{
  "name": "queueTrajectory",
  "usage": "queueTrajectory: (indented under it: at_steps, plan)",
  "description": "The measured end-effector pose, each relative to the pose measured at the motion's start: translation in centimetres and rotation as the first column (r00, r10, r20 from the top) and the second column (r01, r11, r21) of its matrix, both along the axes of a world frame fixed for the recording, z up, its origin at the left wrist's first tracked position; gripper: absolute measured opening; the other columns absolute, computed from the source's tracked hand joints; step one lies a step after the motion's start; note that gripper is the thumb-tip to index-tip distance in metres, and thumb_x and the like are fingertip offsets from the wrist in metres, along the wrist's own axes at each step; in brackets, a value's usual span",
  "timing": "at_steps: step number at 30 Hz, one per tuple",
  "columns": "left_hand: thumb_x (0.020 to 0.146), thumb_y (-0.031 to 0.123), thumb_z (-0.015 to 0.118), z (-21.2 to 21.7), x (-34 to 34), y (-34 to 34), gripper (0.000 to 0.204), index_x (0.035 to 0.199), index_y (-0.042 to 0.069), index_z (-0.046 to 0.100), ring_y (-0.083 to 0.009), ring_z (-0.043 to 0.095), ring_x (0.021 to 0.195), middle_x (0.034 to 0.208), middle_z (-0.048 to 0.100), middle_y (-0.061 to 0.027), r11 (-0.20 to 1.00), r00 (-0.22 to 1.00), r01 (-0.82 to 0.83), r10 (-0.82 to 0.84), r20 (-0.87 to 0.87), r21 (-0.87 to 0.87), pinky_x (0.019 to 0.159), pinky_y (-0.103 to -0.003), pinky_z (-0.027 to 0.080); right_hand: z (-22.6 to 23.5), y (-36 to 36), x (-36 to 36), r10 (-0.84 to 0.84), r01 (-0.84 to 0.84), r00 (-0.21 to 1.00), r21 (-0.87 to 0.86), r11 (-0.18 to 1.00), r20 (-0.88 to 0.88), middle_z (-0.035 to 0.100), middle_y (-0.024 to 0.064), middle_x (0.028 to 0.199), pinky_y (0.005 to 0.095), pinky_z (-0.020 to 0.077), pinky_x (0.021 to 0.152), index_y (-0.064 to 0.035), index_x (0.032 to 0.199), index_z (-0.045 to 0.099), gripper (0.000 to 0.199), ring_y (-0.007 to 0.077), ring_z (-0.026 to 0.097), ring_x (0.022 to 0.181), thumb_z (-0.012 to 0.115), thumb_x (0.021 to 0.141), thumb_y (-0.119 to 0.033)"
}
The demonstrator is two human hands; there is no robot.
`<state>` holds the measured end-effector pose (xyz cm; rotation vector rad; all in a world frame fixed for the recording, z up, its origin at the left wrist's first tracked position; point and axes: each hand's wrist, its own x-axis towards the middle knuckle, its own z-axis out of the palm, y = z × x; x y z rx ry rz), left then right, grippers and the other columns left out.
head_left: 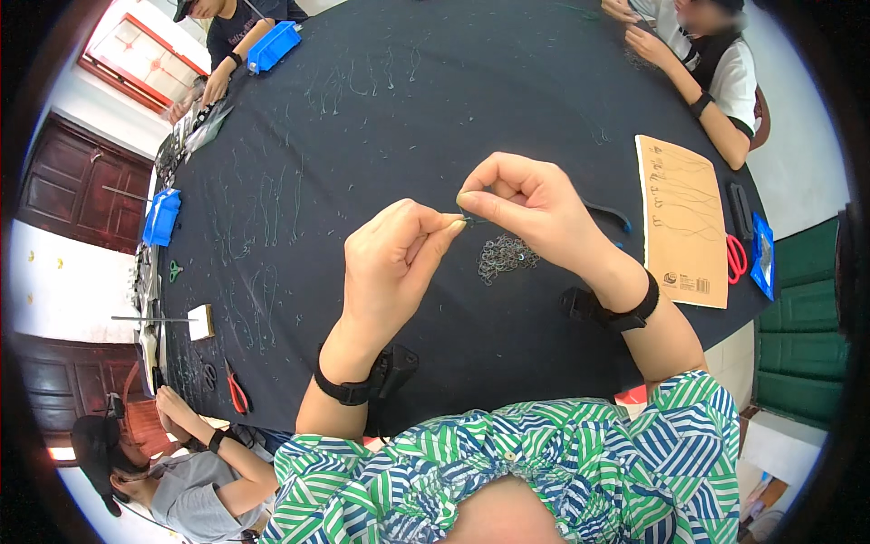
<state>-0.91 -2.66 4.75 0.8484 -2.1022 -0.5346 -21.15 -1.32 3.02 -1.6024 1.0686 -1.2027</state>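
My left hand (399,258) is closed in a pinch, thumb against forefinger, above the middle of the black-covered table. Facing it, my right hand (530,204) pinches too, its fingertips close to the left ones. A thin green thread (470,218) shows between the two pinches; whether a small metal piece is tied to it is too fine to tell. Below and beside my right hand lies a pile of small, curved metal pieces (505,259), like hooks or rings. Behind my right wrist, dark curved handles (609,214) of a tool partly show.
A brown cardboard sheet (689,263) bearing threads lies right, beside red-handled scissors (736,258) and a blue packet (763,258). Left are strands (263,204), red-handled pliers (237,392), a white block (200,323) and blue bins (162,218). Three people work around the table.
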Motion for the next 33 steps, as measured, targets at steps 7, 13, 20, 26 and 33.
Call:
queueTrajectory:
  at_steps: [7, 13, 20, 26, 33]
  plan:
    - [0.089, 0.002, 0.072, -0.9, 0.2, -0.3, 0.007, 0.087, -0.002, 0.067, -0.0026, 0.044, 0.059, 0.068, 0.053, 0.0025, 0.999, 0.995, -0.026, 0.029, -0.099, 0.035, 0.052, -0.020, 0.034, -1.1, 0.8, 1.5, 0.089, -0.120, 0.971, 0.131, 0.984, 0.222, 0.055, -0.0071, 0.067, 0.0198, 0.0359, 0.054, -0.0027, 0.087, 0.060, 0.017, -0.0003, 0.046, 0.063, 0.067, 0.093, -0.017]
    - [0.090, 0.000, 0.070, -1.0, 0.4, -0.6, 0.004, 0.090, -0.002, 0.068, -0.0017, 0.043, 0.060, 0.069, 0.054, 0.0026, 0.999, 0.995, -0.036, 0.035, -0.091, -0.012, 0.053, -0.019, 0.034, -0.7, 1.1, 1.8, -0.143, 0.001, 0.954, -0.475, 0.880, -0.263, 0.063, 0.0109, 0.072, 0.0352, 0.0478, 0.055, -0.0059, 0.080, 0.062, 0.010, 0.0278, 0.063, 0.062, 0.071, 0.077, -0.006]
    - [0.085, 0.000, 0.073, -0.8, 0.3, -0.7, 0.007, 0.086, 0.000, 0.066, -0.0126, 0.048, 0.056, 0.068, 0.055, -0.0042, 0.999, 0.997, -0.017, 0.014, -0.082, -0.036, 0.051, -0.027, 0.039, 0.3, 0.6, 1.1, -0.280, 0.020, 0.920, -0.680, 0.733, -0.275, 0.065, 0.0094, 0.073, 0.0361, 0.0495, 0.056, -0.0071, 0.087, 0.066, 0.011, 0.0279, 0.066, 0.065, 0.072, 0.078, -0.007]
    - [0.083, 0.001, 0.075, -0.4, 0.3, -0.5, 0.008, 0.084, 0.000, 0.067, -0.0067, 0.042, 0.056, 0.065, 0.049, -0.0003, 0.998, 0.999, 0.051, -0.051, -0.014, -0.026, 0.050, -0.024, 0.032, 0.3, 0.3, 0.7, -0.244, 0.055, 0.949, -0.655, 0.754, -0.201, 0.061, 0.0046, 0.065, 0.0271, 0.0424, 0.050, -0.0036, 0.090, 0.070, 0.010, 0.0141, 0.058, 0.055, 0.073, 0.081, -0.002]
    - [0.081, 0.003, 0.077, -1.0, 0.3, -0.8, 0.008, 0.082, 0.001, 0.069, -0.0069, 0.039, 0.054, 0.062, 0.046, 0.0001, 0.994, 1.000, 0.013, -0.013, 0.003, -0.109, 0.049, -0.025, 0.030, -1.5, -0.4, 0.6, 0.043, -0.049, 0.992, 0.051, 0.998, 0.116, 0.055, -0.0071, 0.068, 0.0202, 0.0329, 0.053, -0.0040, 0.096, 0.068, 0.012, 0.0011, 0.042, 0.058, 0.067, 0.095, -0.016]
